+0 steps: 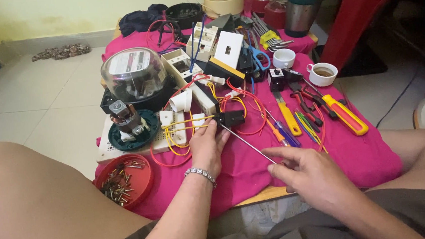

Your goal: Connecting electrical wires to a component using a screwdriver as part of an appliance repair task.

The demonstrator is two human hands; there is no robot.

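Observation:
My left hand, with a silver bracelet on the wrist, pinches a small black electrical part tied to red and yellow wires. My right hand grips the handle end of a long thin screwdriver; its metal shaft runs up and left, with the tip at the black part. Both hands work over a low table covered in pink cloth.
A red lid of screws sits at the left corner. A white board with a green-based motor and a glass-domed meter stand behind. Orange- and yellow-handled screwdrivers, two white cups, switch boxes and a metal tumbler crowd the rest.

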